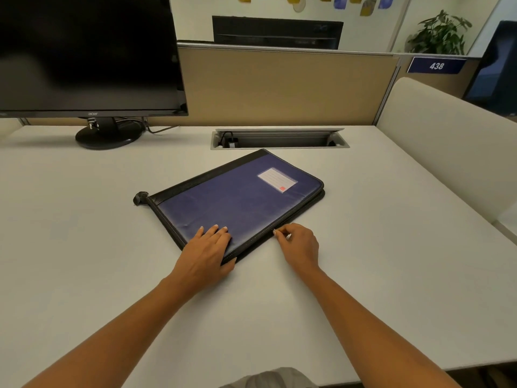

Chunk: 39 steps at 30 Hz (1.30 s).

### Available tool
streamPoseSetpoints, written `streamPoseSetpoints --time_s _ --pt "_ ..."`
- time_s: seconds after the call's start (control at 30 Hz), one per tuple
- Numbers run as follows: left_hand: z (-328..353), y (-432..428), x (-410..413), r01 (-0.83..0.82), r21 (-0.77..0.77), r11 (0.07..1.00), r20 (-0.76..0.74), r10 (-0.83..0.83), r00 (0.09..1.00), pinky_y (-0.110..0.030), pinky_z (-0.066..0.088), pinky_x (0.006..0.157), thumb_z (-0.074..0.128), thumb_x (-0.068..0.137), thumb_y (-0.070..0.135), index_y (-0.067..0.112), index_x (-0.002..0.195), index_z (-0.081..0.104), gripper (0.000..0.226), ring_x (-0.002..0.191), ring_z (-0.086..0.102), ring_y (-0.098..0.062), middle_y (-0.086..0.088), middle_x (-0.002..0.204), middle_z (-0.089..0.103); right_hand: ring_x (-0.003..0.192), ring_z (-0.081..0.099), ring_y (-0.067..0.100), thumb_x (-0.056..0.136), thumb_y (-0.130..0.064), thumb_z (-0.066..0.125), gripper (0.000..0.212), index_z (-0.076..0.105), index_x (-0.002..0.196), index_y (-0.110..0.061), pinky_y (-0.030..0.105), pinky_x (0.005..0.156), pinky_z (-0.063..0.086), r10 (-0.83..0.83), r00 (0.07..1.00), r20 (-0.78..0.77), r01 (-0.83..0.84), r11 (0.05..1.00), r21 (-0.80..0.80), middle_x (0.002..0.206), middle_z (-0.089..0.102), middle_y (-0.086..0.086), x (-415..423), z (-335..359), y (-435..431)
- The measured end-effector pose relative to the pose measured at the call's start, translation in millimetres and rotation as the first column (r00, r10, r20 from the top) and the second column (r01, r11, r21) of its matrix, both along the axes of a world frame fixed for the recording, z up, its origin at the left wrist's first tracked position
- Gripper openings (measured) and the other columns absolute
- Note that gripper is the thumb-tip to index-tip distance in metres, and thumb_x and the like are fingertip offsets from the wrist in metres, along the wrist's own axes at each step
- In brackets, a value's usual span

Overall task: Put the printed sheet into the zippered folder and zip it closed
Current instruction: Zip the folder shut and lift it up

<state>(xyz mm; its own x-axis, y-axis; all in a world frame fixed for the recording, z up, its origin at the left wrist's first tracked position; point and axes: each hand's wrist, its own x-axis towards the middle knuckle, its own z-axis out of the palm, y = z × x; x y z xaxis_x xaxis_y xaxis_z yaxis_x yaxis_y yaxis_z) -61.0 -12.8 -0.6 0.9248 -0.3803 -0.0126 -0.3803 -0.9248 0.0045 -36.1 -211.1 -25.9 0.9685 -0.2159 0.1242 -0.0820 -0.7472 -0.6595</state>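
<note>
White desk (363, 275) bears a blue folder (237, 200) lying flat and askew, cover down, with a monitor (84, 51) well beyond it. The right hand (299, 247) curls at the folder's near long edge, thumb and forefinger pinching at the zipper (302, 211), the pull itself too small to make out. Just left of that pinch the left hand (205, 253) lies flat, fingers straight, on the cover's near corner; the label (277, 179) sits far beyond.
</note>
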Motion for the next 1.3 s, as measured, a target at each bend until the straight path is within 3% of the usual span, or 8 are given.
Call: streamPoseSetpoints --time_s 0.17,0.33,0.43,0.57,0.7,0.8,0.97,1.3 --pt "7.7 -23.0 4.3 -0.111 0.059 0.992 0.017 0.11 0.994 -0.039 0.012 0.117 0.03 0.096 0.044 0.012 0.144 0.019 0.058 0.143 0.017 -0.024 -0.007 0.155 0.018 0.074 0.056 0.012 0.09 -0.024 0.057 0.019 0.068 0.096 -0.01 0.018 0.064 0.04 -0.004 0.999 0.041 -0.001 0.993 0.114 0.091 0.07 0.006 2.1 7.6 1.5" --pt "33.6 -38.3 10.2 -0.207 0.008 0.978 0.095 0.206 0.974 -0.036 0.038 0.104 0.023 0.098 0.042 0.014 0.143 0.023 0.053 0.139 0.029 -0.023 -0.004 0.152 0.028 0.079 0.062 0.017 0.09 -0.02 0.057 0.016 0.068 0.095 -0.009 0.027 0.074 0.053 -0.018 0.988 0.154 -0.027 0.959 0.282 0.088 0.069 0.007 8.9 29.1 10.7" --pt "56.2 -38.8 16.3 -0.214 -0.026 0.976 0.215 0.215 0.953 -0.032 0.048 0.078 0.023 0.099 0.038 0.014 0.127 0.041 0.041 0.11 0.056 -0.021 -0.004 0.126 0.055 0.076 0.063 0.018 0.09 -0.018 0.056 0.015 0.068 0.091 -0.009 0.022 0.069 0.05 -0.017 0.978 0.21 -0.066 0.921 0.383 0.084 0.068 0.007 15.3 50.6 17.8" --pt "89.9 -29.3 25.3 -0.224 -0.117 0.968 0.275 0.248 0.929 -0.034 0.047 0.072 0.025 0.099 0.036 0.017 0.109 0.052 0.034 0.084 0.061 -0.024 -0.006 0.097 0.064 0.073 0.061 0.012 0.09 -0.018 0.057 0.016 0.067 0.095 -0.007 0.01 0.064 0.046 -0.013 0.954 0.3 -0.127 0.888 0.441 0.084 0.067 0.007 23.4 85.0 25.1" --pt "120.4 -15.6 39.3 -0.21 -0.108 0.972 0.317 0.234 0.919 -0.033 0.041 0.065 0.023 0.099 0.039 0.019 0.103 0.056 0.039 0.071 0.054 -0.023 -0.002 0.078 0.055 0.072 0.062 0.013 0.089 -0.022 0.058 0.016 0.068 0.091 -0.01 0.028 0.07 0.053 -0.02 0.93 0.366 -0.154 0.885 0.439 0.08 0.067 0.005 35.2 115.7 32.4" --pt "134.7 -4.4 48.3 -0.223 -0.137 0.965 0.294 0.254 0.921 -0.031 0.036 0.063 0.025 0.098 0.04 0.018 0.103 0.06 0.041 0.073 0.049 -0.024 -0.006 0.086 0.061 0.078 0.063 0.02 0.087 -0.026 0.06 0.015 0.069 0.086 -0.014 0.044 0.076 0.054 -0.032 0.918 0.395 -0.139 0.908 0.395 0.081 0.069 0.004 42.5 128.7 37.2" --pt "141.7 10.9 56.2 -0.218 -0.157 0.963 0.249 0.252 0.935 -0.032 0.042 0.067 0.027 0.097 0.044 0.023 0.112 0.06 0.041 0.09 0.058 -0.028 -0.007 0.102 0.066 0.078 0.061 0.018 0.087 -0.028 0.06 0.017 0.069 0.087 -0.013 0.04 0.074 0.053 -0.026 0.907 0.419 -0.117 0.943 0.312 0.083 0.068 0.003 41.9 140.0 40.4" --pt "148.9 38.4 57.5 -0.219 -0.173 0.96 0.198 0.251 0.947 -0.03 0.041 0.065 0.029 0.096 0.045 0.029 0.12 0.056 0.04 0.094 0.057 -0.023 -0.004 0.109 0.065 0.08 0.061 0.022 0.086 -0.025 0.061 0.016 0.069 0.087 -0.011 0.046 0.08 0.052 -0.149 0.917 0.371 -0.022 0.907 0.42 0.079 0.064 0.001 48.1 146.2 16.7"
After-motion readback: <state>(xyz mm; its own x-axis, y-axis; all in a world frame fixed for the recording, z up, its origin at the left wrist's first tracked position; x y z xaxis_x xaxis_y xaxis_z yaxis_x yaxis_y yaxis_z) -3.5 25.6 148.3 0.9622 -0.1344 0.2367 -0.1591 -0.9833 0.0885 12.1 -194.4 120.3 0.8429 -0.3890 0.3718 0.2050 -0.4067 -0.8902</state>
